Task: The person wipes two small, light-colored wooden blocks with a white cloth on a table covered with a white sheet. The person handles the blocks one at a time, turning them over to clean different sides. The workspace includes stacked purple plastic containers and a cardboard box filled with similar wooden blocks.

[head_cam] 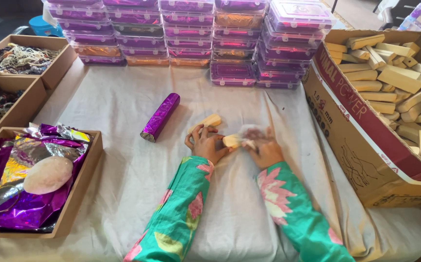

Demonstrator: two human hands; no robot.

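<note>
My left hand (206,144) and my right hand (264,148) meet over a white cloth (123,160) at the table's middle. Between them is a small pale wooden block (231,141), held by both hands. My right hand also grips a clear thin plastic wrapper (249,132) against that block. A second pale block (205,122) lies just beyond my left fingers. A purple foil-wrapped roll (160,117) lies to the left of the hands, apart from them. Both sleeves are green with pink flowers.
A large cardboard box (361,131) full of pale wooden blocks stands at right. Stacks of purple-lidded clear boxes (191,39) line the far edge. At left, a tray (82,189) holds purple foil and a pinkish oval lump; two more trays (50,73) hold threads.
</note>
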